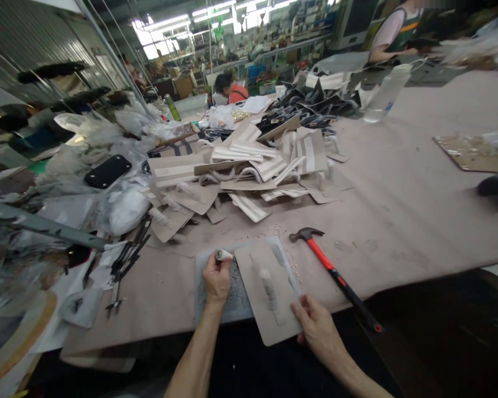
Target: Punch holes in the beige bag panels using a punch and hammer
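Observation:
My left hand is closed round a short pale cylinder with a dark, round end; its exact kind I cannot make out. My right hand pinches the right edge of a flat beige panel with rounded corners. A whitish, blurred strip like a handle runs along the panel's upper face. Under the panel and my left hand lies a grey, speckled slab, partly covered. To the right rests a claw hammer with a red and black handle, its end past the table edge.
Beyond the slab, similar beige panels with white strips lie heaped. Dark straps and a clear bottle are further back. Plastic bags and black strips crowd the left. Other people are in the background.

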`<action>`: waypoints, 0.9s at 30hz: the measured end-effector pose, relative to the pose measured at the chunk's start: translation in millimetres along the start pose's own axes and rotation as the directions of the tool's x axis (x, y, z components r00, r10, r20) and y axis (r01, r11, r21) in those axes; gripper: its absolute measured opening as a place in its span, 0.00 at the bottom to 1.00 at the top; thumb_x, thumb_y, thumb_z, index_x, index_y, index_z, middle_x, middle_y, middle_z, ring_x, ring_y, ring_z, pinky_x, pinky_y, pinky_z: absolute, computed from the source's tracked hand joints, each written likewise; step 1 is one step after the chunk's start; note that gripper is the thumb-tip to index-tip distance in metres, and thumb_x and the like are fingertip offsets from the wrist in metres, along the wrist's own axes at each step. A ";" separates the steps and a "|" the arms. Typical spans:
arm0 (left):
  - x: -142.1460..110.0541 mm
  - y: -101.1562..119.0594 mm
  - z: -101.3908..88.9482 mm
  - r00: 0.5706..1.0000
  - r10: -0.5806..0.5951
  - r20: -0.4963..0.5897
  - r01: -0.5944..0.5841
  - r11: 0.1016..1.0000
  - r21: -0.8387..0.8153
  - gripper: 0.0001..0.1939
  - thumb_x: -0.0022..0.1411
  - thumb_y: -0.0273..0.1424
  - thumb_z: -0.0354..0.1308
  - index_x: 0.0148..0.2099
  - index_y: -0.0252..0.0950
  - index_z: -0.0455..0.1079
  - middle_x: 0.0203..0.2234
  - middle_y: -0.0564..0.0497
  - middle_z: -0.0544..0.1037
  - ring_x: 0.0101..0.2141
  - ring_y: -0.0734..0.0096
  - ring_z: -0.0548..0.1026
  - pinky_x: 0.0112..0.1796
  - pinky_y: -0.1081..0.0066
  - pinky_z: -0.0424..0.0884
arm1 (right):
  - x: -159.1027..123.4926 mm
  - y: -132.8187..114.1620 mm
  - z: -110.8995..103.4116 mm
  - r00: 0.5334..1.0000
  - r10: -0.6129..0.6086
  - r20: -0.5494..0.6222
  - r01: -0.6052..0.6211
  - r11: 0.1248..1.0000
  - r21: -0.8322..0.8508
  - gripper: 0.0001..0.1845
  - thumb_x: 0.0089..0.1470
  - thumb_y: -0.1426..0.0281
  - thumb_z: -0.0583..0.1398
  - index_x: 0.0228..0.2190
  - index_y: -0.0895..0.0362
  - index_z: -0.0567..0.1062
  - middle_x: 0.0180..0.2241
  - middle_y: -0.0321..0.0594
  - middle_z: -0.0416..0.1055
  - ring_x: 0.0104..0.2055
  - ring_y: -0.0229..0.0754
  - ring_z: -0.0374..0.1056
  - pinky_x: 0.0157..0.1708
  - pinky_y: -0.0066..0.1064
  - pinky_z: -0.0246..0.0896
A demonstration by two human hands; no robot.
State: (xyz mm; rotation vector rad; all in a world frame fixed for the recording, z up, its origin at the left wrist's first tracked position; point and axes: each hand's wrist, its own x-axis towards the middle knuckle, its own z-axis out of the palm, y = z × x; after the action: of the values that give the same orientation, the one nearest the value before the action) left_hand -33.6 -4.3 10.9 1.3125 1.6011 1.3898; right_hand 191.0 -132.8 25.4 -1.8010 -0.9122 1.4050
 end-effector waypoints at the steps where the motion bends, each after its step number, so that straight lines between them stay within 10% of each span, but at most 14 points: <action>1: 2.7 5.3 4.1 0.999 0.024 0.028 -0.024 1.000 -0.017 0.15 0.58 0.39 0.63 0.43 0.34 0.75 0.35 0.48 0.82 0.36 0.66 0.79 0.42 0.70 0.74 | -0.6 1.0 0.9 1.000 0.000 -0.012 0.000 1.000 0.015 0.19 0.50 0.50 0.54 0.30 0.52 0.63 0.20 0.29 0.66 0.14 0.36 0.64 0.15 0.27 0.54; 11: 22.9 14.0 59.5 0.936 0.052 0.349 0.021 0.980 -0.200 0.16 0.56 0.38 0.65 0.44 0.36 0.74 0.37 0.47 0.82 0.38 0.64 0.80 0.43 0.67 0.75 | -3.0 25.4 12.7 0.994 0.098 -0.043 -0.090 0.983 0.160 0.23 0.49 0.45 0.56 0.30 0.52 0.63 0.18 0.30 0.69 0.17 0.41 0.69 0.17 0.29 0.61; 27: 18.6 5.1 66.7 0.918 -0.012 0.395 0.074 0.987 -0.142 0.18 0.57 0.39 0.63 0.46 0.35 0.72 0.38 0.45 0.83 0.40 0.62 0.81 0.45 0.65 0.75 | 0.5 33.9 12.5 0.996 0.085 -0.016 -0.082 0.990 0.115 0.19 0.52 0.49 0.56 0.29 0.52 0.61 0.16 0.29 0.68 0.17 0.41 0.69 0.17 0.28 0.59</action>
State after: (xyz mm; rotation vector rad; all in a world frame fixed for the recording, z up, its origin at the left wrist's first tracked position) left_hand 23.3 34.7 2.5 1.3523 1.2193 1.1102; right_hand 183.1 -149.3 -5.7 -1.7820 -0.7379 1.4574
